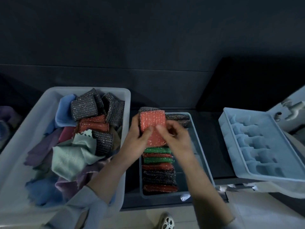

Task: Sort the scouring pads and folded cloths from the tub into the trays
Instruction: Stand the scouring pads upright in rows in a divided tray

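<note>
Overhead, the person's two hands meet above the middle tray (200,142). Left hand (137,139) grips a red scouring pad (152,128) from its left edge, thumb curled onto the pad's face, fingers hidden behind. A dark pad (148,109) sits behind the red one in the same grip, only its top edge showing. Right hand (175,138) is blurred; its thumb and fingers curl toward the red pad's right side, but whether they actually pinch it cannot be told.

Below the hands, the tray holds a row of pads (158,167) standing on edge: green, red, green, red, several dark ones, red nearest the person. More dark pads (178,119) lie at the tray's far end, just beyond the right hand.

Left of the tray stands the large pale tub (127,100). Inside: a jumble of dark glittery pads (84,107) toward the far side, red pads (94,124) beneath them, and loose cloths, among them a mint-green cloth (72,156), a light blue cloth (63,113) and purple cloths (42,149).

Right of the tray, well apart from it, a moulded compartment tray (231,141) sits tilted. A metal fitting (292,108) shows at the far right edge. A shoe (166,222) is visible on the floor at the bottom.
</note>
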### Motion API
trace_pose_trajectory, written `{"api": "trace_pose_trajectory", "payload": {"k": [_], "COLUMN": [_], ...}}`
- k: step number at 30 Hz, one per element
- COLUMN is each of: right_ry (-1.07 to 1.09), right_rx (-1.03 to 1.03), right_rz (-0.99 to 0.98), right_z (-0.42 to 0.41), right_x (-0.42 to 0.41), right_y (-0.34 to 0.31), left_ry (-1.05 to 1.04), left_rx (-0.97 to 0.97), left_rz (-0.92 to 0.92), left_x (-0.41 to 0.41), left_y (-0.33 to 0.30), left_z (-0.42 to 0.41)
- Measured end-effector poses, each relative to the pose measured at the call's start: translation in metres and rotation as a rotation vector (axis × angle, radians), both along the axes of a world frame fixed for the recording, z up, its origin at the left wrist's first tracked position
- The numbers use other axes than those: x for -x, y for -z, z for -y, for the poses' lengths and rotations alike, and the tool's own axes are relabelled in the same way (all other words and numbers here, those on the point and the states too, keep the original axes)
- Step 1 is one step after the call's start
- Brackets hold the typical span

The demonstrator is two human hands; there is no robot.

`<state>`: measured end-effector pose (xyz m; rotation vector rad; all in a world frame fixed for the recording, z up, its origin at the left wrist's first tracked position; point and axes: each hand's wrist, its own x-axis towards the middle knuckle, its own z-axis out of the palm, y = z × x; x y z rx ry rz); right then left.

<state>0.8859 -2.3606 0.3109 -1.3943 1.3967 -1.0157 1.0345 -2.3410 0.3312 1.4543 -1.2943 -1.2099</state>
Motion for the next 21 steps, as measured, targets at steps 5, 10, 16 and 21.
{"api": "trace_pose_trajectory", "payload": {"k": [5,10,16,21], "right_ry": [0.067,0.243,0.178,0.177], "right_rx": [-0.146,-0.112,0.483,0.718], "right_rz": [0.323,0.367,-0.800,-1.030], "right_z": [-0.012,0.007,0.053,0.072], "right_x": [0.004,0.052,0.078,0.062], "right_y": [0.009,0.001,0.034,0.050], "left_ry": [0.051,-0.089,-0.166,-0.189], "left_rx": [-0.065,0.055,0.068,0.084], "left_rz": [0.001,0.080,0.125,0.156], "left_x": [0.003,-0.004,-0.011,-0.014], "left_y": [0.007,0.007,0.008,0.016], "left_z": [0.002,0.003,0.003,0.003]}}
